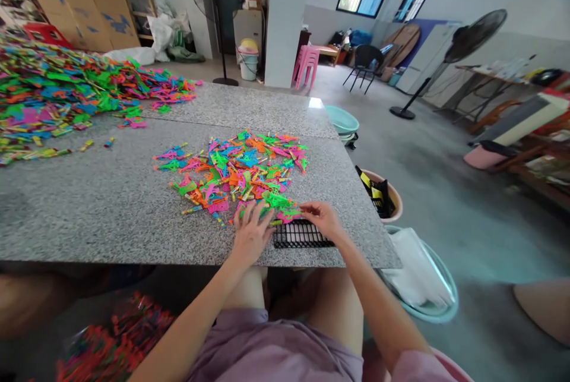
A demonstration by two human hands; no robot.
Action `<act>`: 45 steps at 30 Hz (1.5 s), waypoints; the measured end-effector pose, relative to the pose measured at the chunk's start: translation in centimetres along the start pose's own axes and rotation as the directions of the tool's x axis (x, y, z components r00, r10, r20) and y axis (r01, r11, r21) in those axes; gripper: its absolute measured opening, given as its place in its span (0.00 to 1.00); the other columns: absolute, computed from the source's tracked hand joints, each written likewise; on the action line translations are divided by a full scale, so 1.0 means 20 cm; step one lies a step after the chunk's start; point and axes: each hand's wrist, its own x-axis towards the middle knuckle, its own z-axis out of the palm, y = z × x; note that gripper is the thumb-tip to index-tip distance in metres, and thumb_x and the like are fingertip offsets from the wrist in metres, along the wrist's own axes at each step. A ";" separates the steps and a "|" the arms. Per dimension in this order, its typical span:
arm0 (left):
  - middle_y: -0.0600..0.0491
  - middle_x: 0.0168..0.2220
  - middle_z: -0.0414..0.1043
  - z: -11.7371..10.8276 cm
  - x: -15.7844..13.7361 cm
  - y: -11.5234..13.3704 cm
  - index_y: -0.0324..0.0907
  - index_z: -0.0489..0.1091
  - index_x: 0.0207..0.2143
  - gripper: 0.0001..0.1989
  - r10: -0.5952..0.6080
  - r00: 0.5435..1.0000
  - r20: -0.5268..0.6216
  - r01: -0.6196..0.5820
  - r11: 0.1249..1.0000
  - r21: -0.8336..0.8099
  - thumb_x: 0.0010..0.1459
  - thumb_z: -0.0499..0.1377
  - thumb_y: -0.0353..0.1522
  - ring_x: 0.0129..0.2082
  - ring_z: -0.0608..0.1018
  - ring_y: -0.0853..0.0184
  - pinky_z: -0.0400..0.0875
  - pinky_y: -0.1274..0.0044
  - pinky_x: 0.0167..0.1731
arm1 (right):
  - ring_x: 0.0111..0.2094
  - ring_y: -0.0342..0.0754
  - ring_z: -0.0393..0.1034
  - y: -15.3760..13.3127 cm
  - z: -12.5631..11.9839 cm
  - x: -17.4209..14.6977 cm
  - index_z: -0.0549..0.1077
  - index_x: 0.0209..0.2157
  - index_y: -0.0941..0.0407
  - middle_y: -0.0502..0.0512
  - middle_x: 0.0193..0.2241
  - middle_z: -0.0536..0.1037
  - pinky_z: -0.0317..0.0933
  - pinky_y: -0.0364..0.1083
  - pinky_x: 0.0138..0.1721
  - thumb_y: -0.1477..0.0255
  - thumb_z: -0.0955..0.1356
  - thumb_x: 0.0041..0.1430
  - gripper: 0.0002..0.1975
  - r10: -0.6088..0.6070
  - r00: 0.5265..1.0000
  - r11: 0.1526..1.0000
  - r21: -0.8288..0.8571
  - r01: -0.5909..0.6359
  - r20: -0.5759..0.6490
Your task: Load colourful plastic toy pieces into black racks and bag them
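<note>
A pile of small bright plastic toys (240, 171) in pink, green, orange and blue lies on the speckled stone table (111, 210). My left hand (253, 232) rests at the pile's near edge, its fingers spread over a few pieces. To its right, my right hand (324, 219) has thumb and fingertips pinched together beside a green and pink toy (288, 214). What sits inside that pinch is too small to make out. Below the fingertips, a black grid tray (303, 242) lies flat near the table's front edge, partly covered by my right hand.
A much larger heap of similar toys (66, 88) covers the table's far left. Right of the table stand a tub with black and yellow packs (378, 195) and a teal basin (449, 305) holding white plastic bags. Under the table, at left, lies a bag of orange-red pieces (111, 340).
</note>
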 end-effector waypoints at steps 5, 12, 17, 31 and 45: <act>0.52 0.34 0.80 0.07 0.06 0.06 0.50 0.78 0.36 0.09 0.001 1.000 0.028 0.003 0.990 -0.142 0.64 0.58 0.38 0.44 0.75 0.57 0.58 0.58 0.55 | 0.41 0.49 0.72 -0.12 -0.04 -0.08 0.77 0.41 0.56 0.57 0.38 0.78 0.68 0.49 0.43 0.63 0.69 0.54 0.15 -0.026 0.964 0.998 0.042 0.039 -0.265; 0.51 0.32 0.80 0.08 -0.08 0.22 0.46 0.78 0.37 0.11 -0.130 0.991 -0.027 0.114 0.940 -0.321 0.64 0.57 0.40 0.36 0.78 0.60 0.63 0.61 0.48 | 0.27 0.45 0.66 -0.21 0.27 -0.31 0.76 0.37 0.58 0.55 0.31 0.77 0.64 0.45 0.30 0.55 0.71 0.51 0.20 0.222 0.945 0.957 0.240 -0.164 -0.239; 0.46 0.47 0.77 -0.03 -0.10 0.25 0.43 0.73 0.49 0.22 -0.205 0.979 0.020 0.186 0.840 -0.510 0.57 0.63 0.46 0.48 0.77 0.56 0.66 0.62 0.51 | 0.26 0.44 0.65 -0.30 0.21 -0.37 0.75 0.28 0.56 0.50 0.24 0.75 0.59 0.43 0.29 0.58 0.70 0.54 0.14 0.150 0.984 0.975 0.181 -0.132 -0.091; 0.53 0.24 0.73 -0.17 0.02 0.20 0.38 0.71 0.26 0.20 0.039 0.891 0.452 0.413 0.342 -0.844 0.54 0.66 0.47 0.25 0.74 0.69 0.70 0.78 0.28 | 0.19 0.42 0.64 -0.42 0.22 -0.48 0.74 0.26 0.54 0.47 0.20 0.74 0.60 0.41 0.21 0.60 0.70 0.55 0.13 0.150 0.944 0.920 0.309 -0.242 0.293; 0.33 0.59 0.66 0.20 -0.44 0.26 0.33 0.60 0.60 0.26 0.364 0.898 0.247 -0.339 0.931 -0.136 0.66 0.55 0.40 0.63 0.66 0.51 0.64 0.59 0.60 | 0.27 0.54 0.74 -0.22 0.34 -0.37 0.78 0.24 0.54 0.56 0.22 0.79 0.66 0.50 0.32 0.59 0.72 0.51 0.13 0.281 0.947 0.947 -0.117 -0.300 -0.156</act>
